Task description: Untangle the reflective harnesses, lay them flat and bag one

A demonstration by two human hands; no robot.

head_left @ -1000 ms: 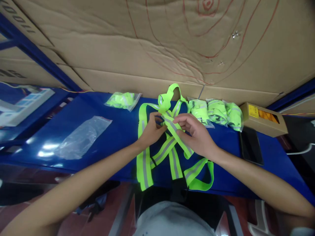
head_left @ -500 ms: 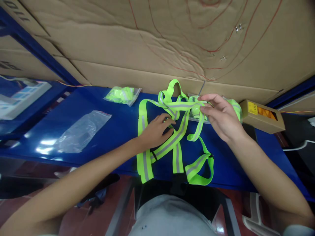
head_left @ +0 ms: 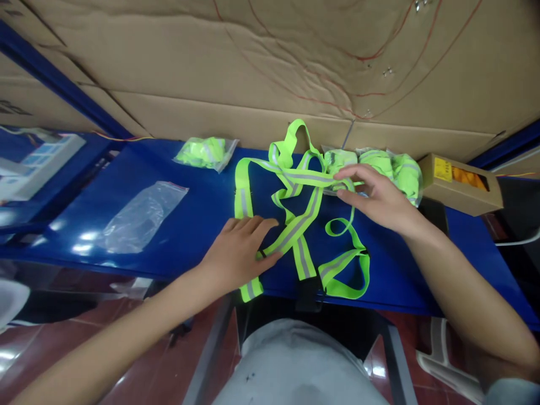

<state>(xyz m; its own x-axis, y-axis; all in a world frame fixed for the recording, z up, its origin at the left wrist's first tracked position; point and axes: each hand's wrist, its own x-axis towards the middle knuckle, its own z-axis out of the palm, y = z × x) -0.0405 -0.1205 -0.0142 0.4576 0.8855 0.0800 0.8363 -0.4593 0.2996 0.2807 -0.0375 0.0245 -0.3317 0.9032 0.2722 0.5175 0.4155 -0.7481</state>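
Observation:
A neon yellow-green reflective strap vest (head_left: 301, 228) with grey stripes lies loosely tangled on the blue table. My right hand (head_left: 375, 197) pinches one of its straps between thumb and fingers, at the upper right of the tangle. Over the vest's left side rests my left hand (head_left: 240, 247), its fingers apart and its thumb near a crossing strap. It covers part of the left strap. At the table's front edge, a black buckle piece (head_left: 309, 289) hangs from the vest. One strap forms a loop at the lower right.
An empty clear plastic bag (head_left: 143, 216) lies on the blue table (head_left: 198, 216) at left. Behind it sits a bagged yellow-green vest (head_left: 205, 153). More bagged vests (head_left: 407, 174) and a brown cardboard box (head_left: 459, 185) stand at the back right, against a cardboard wall (head_left: 189, 67).
My left hand has drawn back toward me and to the left, off the middle straps, and its fingers have spread. My right hand still pinches a strap. The view has shifted slightly.

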